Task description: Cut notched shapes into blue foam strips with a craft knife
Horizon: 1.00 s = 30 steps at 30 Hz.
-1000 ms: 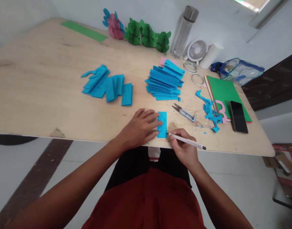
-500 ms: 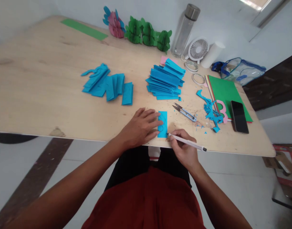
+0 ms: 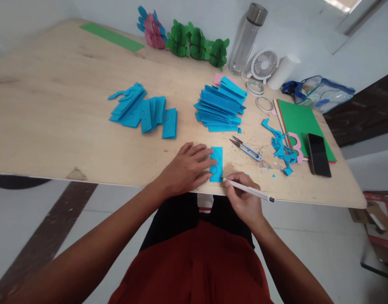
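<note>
- Blue paper slip (image 3: 219,168): one, flat on the worktop (image 3: 70,97), close to its near edge and between the two hands; long axis running outward, roughly square to that edge.
- Left hand (image 3: 186,169): the nearer of the two, in contact. Palm down, fingers stretched and slightly parted, tips over the slip's left side; nothing gripped. From this hand the slip lies directly to the right.
- Right hand (image 3: 245,196): just beside the slip's near right corner, fingers closed round a white pen (image 3: 249,190). From this hand the slip lies to the left and a little farther out.
- Pen, position: slanting, writing end pointed left at the slip's right side, by the near corner; whether the tip touches the paper cannot be told.
- Slip, appearance: narrow oblong, bright blue, edges straight where they show, left margin partly hidden under the fingers; single or folded, cannot be told.
- Dark curved lines (image 3: 217,170): thin, rounded, marked on the slip's face one beyond the other, bulging rightward; left ends partly covered by the fingers.
</note>
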{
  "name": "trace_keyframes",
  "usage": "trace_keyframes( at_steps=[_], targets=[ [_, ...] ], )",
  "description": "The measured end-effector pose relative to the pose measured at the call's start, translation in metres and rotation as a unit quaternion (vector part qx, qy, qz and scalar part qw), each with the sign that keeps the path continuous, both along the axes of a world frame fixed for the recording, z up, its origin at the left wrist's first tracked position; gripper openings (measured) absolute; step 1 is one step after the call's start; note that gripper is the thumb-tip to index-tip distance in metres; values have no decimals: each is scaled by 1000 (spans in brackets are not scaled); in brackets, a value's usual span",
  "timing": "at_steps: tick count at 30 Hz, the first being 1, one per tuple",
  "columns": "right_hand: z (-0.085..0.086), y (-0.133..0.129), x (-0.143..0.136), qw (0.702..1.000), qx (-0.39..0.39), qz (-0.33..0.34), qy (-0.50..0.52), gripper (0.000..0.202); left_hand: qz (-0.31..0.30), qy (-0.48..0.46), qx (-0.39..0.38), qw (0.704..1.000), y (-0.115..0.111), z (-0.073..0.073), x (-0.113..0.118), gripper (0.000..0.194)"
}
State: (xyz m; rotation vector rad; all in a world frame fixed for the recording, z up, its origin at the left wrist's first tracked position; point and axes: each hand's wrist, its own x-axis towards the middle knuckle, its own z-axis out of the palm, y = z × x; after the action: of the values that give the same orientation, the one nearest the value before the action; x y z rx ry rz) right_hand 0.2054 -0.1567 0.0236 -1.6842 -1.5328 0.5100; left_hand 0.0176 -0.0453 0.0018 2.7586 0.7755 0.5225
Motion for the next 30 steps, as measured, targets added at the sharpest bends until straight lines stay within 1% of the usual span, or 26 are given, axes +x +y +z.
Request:
trace_keyframes(
  at_steps=[7, 11, 14, 20, 26, 30],
  targets=[
    [1, -1, -4, 999, 15, -5, -45, 13, 2, -1, 2, 1000, -1, -1, 0, 34],
    [1, -1, -6, 999, 21, -3, -50, 13, 3, 4, 1, 1000, 0, -2, 0, 34],
    [0, -2, -6, 999, 22, -4, -43, 13, 3, 4, 3, 1000, 0, -2, 0, 34],
    [-2, -4, -5, 1000, 6, -21, 11, 11, 3, 1, 2, 1000, 0, 0, 0, 33],
    [-2, -2, -15, 999, 40, 11, -35, 10, 7, -3, -2, 1000, 0, 0, 1, 32],
    [-3, -2, -20, 997, 52, 25, -45, 10, 5, -2, -4, 1000, 0, 0, 0, 32]
  ],
)
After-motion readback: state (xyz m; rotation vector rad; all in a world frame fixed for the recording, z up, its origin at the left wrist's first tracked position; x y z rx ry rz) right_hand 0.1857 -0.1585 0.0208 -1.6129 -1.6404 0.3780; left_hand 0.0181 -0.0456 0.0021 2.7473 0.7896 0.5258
